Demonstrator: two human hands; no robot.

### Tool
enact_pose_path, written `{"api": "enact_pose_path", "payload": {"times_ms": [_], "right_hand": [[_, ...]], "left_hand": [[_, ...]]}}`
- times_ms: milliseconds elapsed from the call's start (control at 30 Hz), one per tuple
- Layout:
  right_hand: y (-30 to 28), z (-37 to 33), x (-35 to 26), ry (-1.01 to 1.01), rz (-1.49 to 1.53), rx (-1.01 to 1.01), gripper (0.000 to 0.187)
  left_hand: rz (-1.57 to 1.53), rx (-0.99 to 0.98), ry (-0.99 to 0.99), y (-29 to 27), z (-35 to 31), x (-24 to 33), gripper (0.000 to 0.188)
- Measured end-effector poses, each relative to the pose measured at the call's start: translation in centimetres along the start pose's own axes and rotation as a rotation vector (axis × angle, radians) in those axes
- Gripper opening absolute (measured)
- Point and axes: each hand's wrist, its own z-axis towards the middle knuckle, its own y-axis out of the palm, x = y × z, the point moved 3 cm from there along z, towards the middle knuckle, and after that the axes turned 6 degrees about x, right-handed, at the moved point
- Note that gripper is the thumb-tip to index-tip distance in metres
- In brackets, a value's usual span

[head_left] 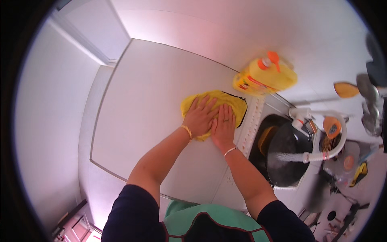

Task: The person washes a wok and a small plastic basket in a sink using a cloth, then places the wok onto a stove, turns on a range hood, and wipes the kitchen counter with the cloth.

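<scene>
A yellow cloth (238,108) with a dark edge lies spread and rumpled on the white countertop (141,101). My left hand (198,119) rests flat on it with the fingers apart, a gold-coloured bracelet round the wrist. Beside it, my right hand (224,128) also presses flat on the cloth, fingers stretched out and a thin bangle at the wrist. The two hands touch or nearly touch near the thumbs. Part of the cloth is hidden beneath them.
Behind the cloth, a large yellow bottle (278,78) with an orange pump stands against the wall. To the right, water runs from a white faucet hose (336,147) into a black pan (288,167) in the sink. Ladles and a wooden spatula (346,90) hang on the wall.
</scene>
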Motion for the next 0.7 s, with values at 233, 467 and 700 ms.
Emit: {"api": "enact_pose_path", "payload": {"times_ms": [233, 467, 700], "right_hand": [[9.6, 17.0, -9.1, -0.23, -0.01, 0.014, 0.046], [15.2, 13.8, -31.2, -0.587, 0.193, -0.103, 0.046], [9.0, -2.2, -32.8, -0.815, 0.517, -0.227, 0.05]], "left_hand": [[0.349, 0.074, -0.279, -4.3, 2.8, -17.7, 0.049], [0.431, 0.167, -0.792, -11.2, -17.3, -27.1, 0.045], [0.437, 0.119, -1.01, -11.3, -31.3, -12.3, 0.049]]}}
